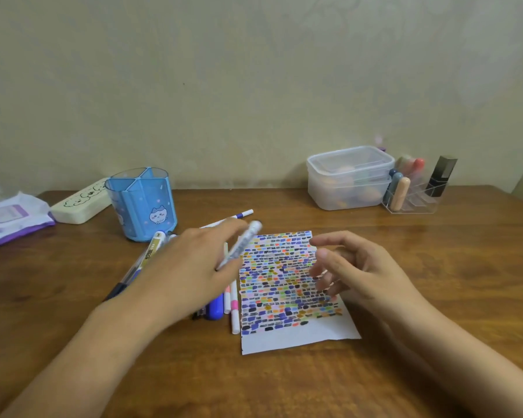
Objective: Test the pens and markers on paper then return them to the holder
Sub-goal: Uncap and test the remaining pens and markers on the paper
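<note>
Left hand (pixel 194 267) holds one pen (pixel 242 245), white barrel with a dark speckle, between the fingers; the grip is partly blurred, so I cannot tell exactly which fingers pinch it. Its long axis runs from my fingers up toward the far edge of the table (pixel 435 267), tilted right, upper end over the paper's (pixel 296 336) far left corner.

Right hand (pixel 354 267) hovers over the right side of the paper, fingers loosely curled and spread, holding nothing.

Paper lies mid-table, almost filled with small colour patches; only a bare strip at its near edge is free.

Holder (pixel 142 203), blue, divided into compartments, stands toward the far left, beyond my left hand; no pens show above its rim.

Remaining pens and markers (pixel 221 303) lie in a loose pile under and beside my left hand, along the paper's left edge.

Judgement: the pen lies left of the right hand, just across the paper's left half, so either a hand-over to the right or a drop into the holder by the nearer left hand
</note>
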### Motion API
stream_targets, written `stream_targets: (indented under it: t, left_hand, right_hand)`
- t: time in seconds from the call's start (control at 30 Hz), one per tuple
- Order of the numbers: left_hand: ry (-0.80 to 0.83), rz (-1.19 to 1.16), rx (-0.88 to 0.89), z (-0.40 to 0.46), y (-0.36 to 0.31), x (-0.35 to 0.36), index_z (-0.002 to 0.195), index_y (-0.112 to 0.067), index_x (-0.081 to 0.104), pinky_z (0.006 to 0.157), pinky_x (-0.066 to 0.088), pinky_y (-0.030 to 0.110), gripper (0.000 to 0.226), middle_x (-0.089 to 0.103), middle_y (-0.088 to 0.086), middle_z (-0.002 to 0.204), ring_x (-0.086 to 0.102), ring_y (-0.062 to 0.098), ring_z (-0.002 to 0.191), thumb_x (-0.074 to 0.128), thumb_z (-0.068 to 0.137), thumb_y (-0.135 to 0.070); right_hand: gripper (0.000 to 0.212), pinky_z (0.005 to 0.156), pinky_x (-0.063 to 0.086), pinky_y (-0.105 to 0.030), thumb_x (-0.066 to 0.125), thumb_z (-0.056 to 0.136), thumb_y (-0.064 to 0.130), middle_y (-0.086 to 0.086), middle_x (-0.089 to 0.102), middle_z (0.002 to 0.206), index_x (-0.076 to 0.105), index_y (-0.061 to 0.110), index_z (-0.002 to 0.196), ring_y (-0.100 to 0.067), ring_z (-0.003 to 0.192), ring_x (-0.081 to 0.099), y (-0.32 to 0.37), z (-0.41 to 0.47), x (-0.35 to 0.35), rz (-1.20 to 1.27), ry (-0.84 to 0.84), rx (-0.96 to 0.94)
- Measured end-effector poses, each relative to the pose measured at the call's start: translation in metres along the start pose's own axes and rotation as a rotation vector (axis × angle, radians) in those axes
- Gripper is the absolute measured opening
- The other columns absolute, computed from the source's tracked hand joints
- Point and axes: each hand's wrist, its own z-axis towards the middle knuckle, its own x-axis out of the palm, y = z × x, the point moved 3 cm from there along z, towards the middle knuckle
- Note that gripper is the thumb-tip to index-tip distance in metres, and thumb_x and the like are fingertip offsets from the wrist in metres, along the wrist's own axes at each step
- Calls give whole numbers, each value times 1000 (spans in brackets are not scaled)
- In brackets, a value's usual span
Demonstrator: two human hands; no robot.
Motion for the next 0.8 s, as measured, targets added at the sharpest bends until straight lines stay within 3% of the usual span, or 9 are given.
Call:
stream_targets:
  t: [0.1,0.2,0.4,0.53,0.6,0.7,0.8]
  left_hand:
    - [-2,135,-129,1,14,-4,108,-43,43,50,33,21,12,49,-12,72,51,4,68,49,99,-39]
    - [32,218,-209,3,24,0,98,-39,43,49,30,19,7,52,-11,74,51,5,69,49,99,-41]
    - [61,257,-229,4,32,6,98,-38,47,50,30,21,4,51,-12,78,50,5,70,47,99,-42]
    - [44,239,-207,6,31,8,97,-37,50,52,32,18,5,55,-14,91,54,6,81,49,99,-42]
    - [24,234,-188,7,30,10,100,-37,52,56,35,17,6,51,-14,95,53,7,85,49,99,-42]
    - [-3,235,-141,7,29,14,105,-38,53,65,37,19,10,43,-12,99,48,7,91,49,99,-43]
    - [-8,222,-75,6,26,18,113,-38,53,78,37,23,17,39,-12,104,41,7,100,48,98,-44]
  right_hand:
    - [14,67,58,-31,61,98,24,-3,77,83,69,24,109,-16,70,72,-4,0,0,-78,18,-11]
    - [13,66,55,-28,60,99,22,0,77,83,71,26,105,-16,71,73,-8,0,3,-143,32,-27]
    - [17,65,54,-22,57,101,20,1,77,82,73,26,100,-12,71,72,-10,1,3,-229,41,-48]
    - [19,64,54,-22,57,101,20,5,76,81,73,30,97,-8,68,70,-9,1,3,-294,40,-63]
    - [19,61,53,-25,58,100,23,8,76,81,73,33,96,-8,64,67,-7,1,3,-338,26,-87]
    - [15,73,58,-34,59,99,27,12,75,79,72,35,98,-15,76,70,-4,-1,3,-396,-19,-124]
    - [14,68,55,-28,60,99,28,10,73,75,71,36,97,-9,72,68,0,1,2,-400,-97,-142]
